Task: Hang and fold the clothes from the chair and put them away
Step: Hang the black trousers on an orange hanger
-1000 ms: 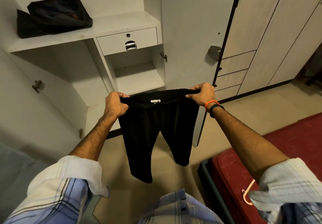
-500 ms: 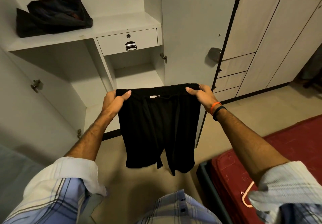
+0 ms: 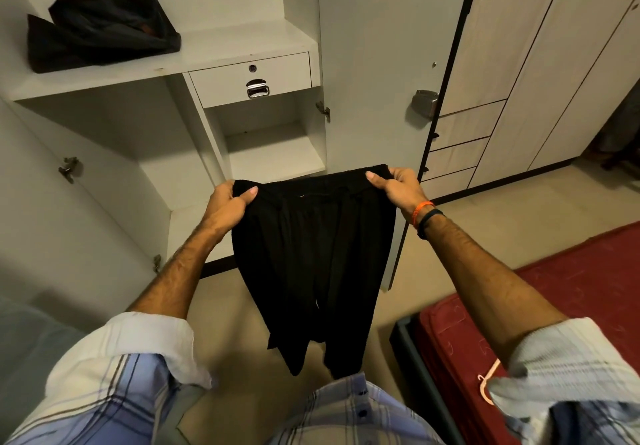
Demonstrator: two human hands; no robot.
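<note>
**Black shorts held up by the waistband before the open wardrobe**

A pair of black shorts [image 3: 313, 257] is held in the air by both hands in front of the open wardrobe; the left hand [image 3: 227, 203] is closed on the left corner of the waistband, thumb laid over the front of the cloth; the right hand [image 3: 398, 186] is closed on the right corner in the same way, thumb on top and fingers curled behind; the waistband is stretched flat between them and the legs are left hanging free above the floor, touching nothing. An orange band [image 3: 422, 210] and a dark band are worn on the right wrist. A folded dark garment [image 3: 100, 30] is seen lying at the left end of the upper wardrobe shelf [image 3: 242, 44]; a closed drawer [image 3: 251, 79] is set just below the right part of that shelf. A red mattress [image 3: 540, 306] is seen at the lower right, with a pink hanger [image 3: 486, 384] lying on it near the right sleeve.
</note>
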